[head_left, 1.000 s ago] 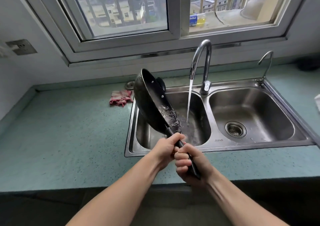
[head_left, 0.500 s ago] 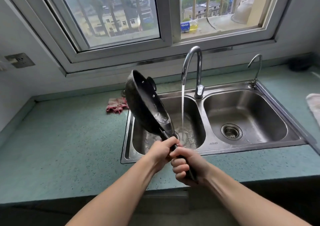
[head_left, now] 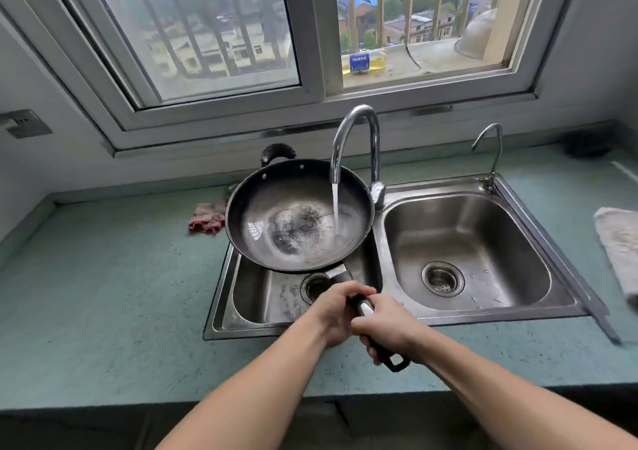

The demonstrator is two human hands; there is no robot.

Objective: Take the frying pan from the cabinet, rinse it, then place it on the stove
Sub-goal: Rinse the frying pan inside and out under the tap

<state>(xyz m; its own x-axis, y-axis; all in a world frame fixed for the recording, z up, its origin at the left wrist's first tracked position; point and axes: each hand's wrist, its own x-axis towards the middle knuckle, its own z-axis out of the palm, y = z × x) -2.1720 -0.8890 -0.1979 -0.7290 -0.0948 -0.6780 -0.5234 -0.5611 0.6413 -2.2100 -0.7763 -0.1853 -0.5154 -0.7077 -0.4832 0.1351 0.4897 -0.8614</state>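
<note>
The frying pan [head_left: 297,218] is held roughly level, opening upward, above the left basin [head_left: 255,297] of the double sink. The water stream [head_left: 335,208] from the tall tap [head_left: 355,132] falls into the pan's right half. Both hands are closed around the black handle [head_left: 363,306] at the near side of the sink: the left hand [head_left: 336,311] grips the part nearer the pan, and the right hand [head_left: 386,325] grips just behind it, touching the left. A red cloth [head_left: 203,216] lies on the surface [head_left: 103,294] just left of the pan, and a pale cloth [head_left: 618,242] lies right of the right basin [head_left: 483,228].
</note>
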